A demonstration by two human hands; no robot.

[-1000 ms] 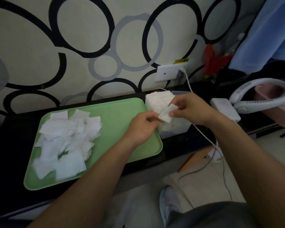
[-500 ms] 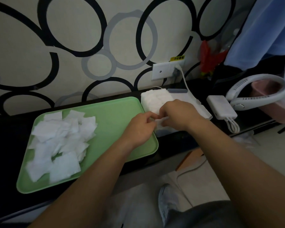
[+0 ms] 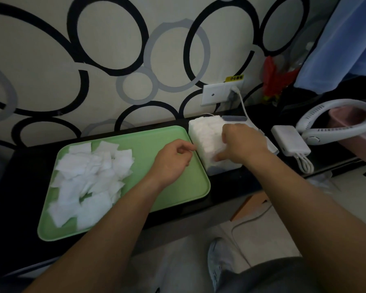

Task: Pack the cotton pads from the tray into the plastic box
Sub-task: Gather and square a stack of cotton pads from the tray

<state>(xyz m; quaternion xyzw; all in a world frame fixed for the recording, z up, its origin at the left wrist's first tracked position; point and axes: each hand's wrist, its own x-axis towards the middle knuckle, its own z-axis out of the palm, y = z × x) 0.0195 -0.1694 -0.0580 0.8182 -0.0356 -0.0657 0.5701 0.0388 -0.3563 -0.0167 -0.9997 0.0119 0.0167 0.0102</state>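
The cotton pads (image 3: 91, 178) are thin, soft white squares with a faintly quilted face, heaped loose and overlapping on the 9 o'clock half of the tray (image 3: 156, 199). The tray is smooth pale-green plastic, rectangular with rounded corners and a low raised rim; its 3 o'clock half is bare. Just beside that edge stands the plastic box (image 3: 222, 167), clear-walled and squarish, packed with a tall white stack of pads (image 3: 205, 134) that rises above its rim. A flat translucent lid (image 3: 264, 138) lies open at the box's 3 o'clock side.

The right hand (image 3: 241, 142) rests palm-down on the stack, fingers curled over its near face and pressing it. The left hand (image 3: 173, 159) hovers over the tray's bare corner, thumb and forefinger drawn loosely together with nothing visible between them, their tips just beside the box wall.

Everything sits on a narrow glossy black shelf (image 3: 21, 166). At 3 o'clock lie a white power bank (image 3: 290, 140) with a coiled cable and a white neck fan (image 3: 336, 123). Behind, the wall (image 3: 51, 60) is cream, patterned with black and grey rings, and carries a white socket plate (image 3: 216, 94) with 1 plug in it. Pale floor tiles and 1 grey shoe show at 6 o'clock.
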